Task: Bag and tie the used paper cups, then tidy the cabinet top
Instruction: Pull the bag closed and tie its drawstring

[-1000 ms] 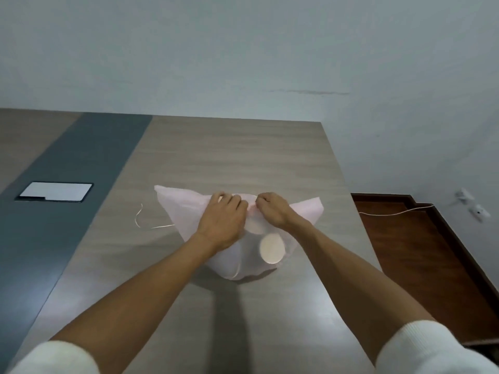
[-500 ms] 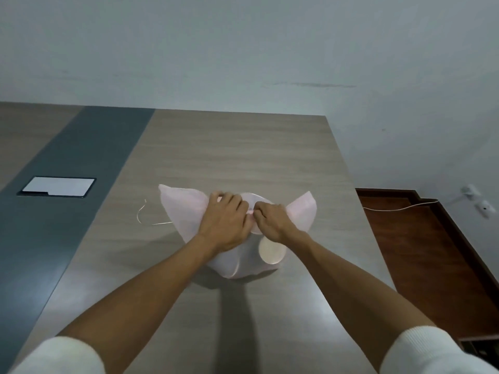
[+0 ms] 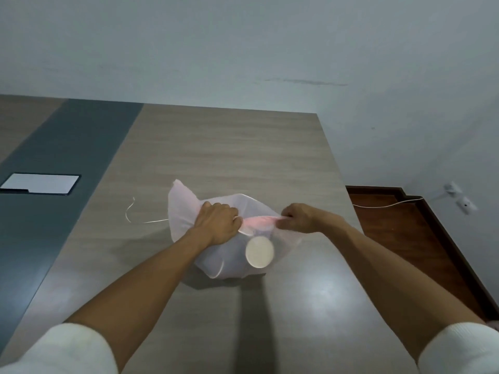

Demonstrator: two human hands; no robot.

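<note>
Trouble could come if the hands pull too hard: the thin bag [image 3: 186,211] may rip, or a twisted end may slip out and the knot comes loose. Then the cups could roll out.

The left hand [image 3: 218,224] has its grip closed tight round one end of the bag. The right hand [image 3: 302,218] pinches the other end, pulled out to the side. Between the two grips the plastic is stretched. Just below them a paper cup [image 3: 259,251] lies on its side inside the bag, on the bench [image 3: 229,152]. Left of the left grip lies a thin string [image 3: 129,211].

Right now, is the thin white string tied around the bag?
No, the string lies loose on the cabinet top, left of the bag.
</note>
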